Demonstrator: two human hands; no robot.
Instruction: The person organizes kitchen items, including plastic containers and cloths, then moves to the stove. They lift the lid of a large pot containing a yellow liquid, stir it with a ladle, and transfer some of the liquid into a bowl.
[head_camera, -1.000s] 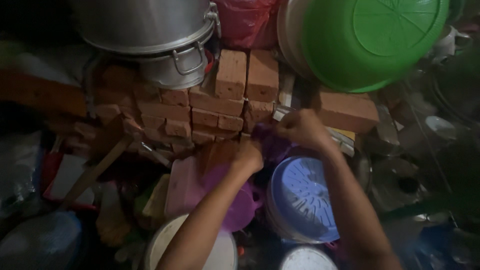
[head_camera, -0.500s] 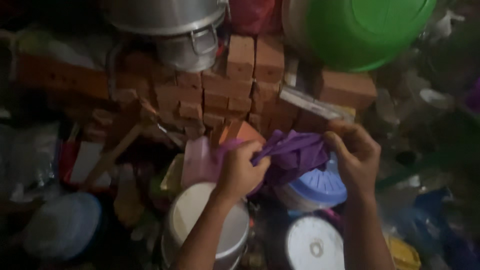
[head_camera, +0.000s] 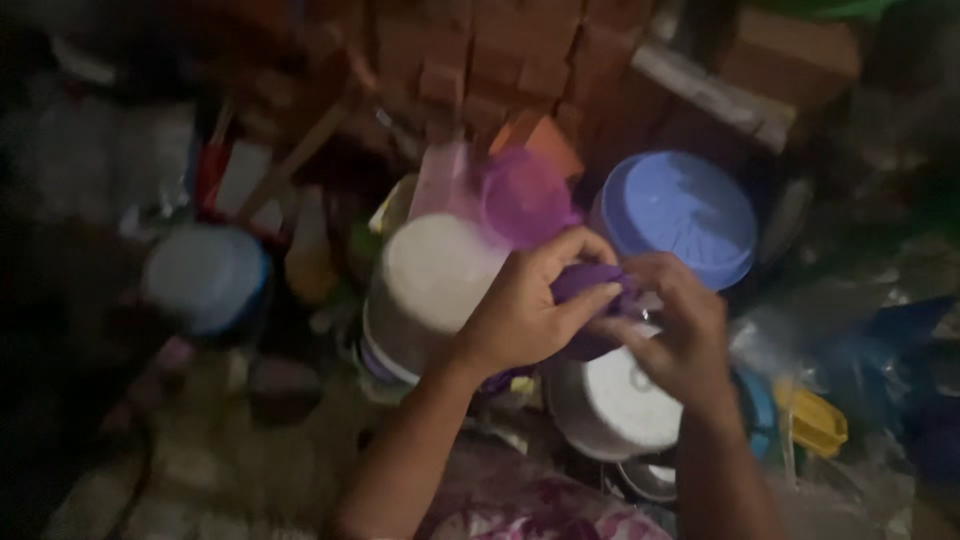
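Both hands meet at centre: the left hand (head_camera: 525, 315) and the right hand (head_camera: 670, 335) are each closed around a purple bag (head_camera: 590, 285) (crumpled, dim and blurred), held above a white lidded bucket (head_camera: 615, 405). Just behind sit a blue perforated lid (head_camera: 680, 215), a pink bowl (head_camera: 520, 195) and stacked bricks (head_camera: 500, 60).

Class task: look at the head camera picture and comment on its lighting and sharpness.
Head view: dim, with both left corners nearly black; motion blur softens the left hand, right hand and purple bag; the blue lid catches the most light.
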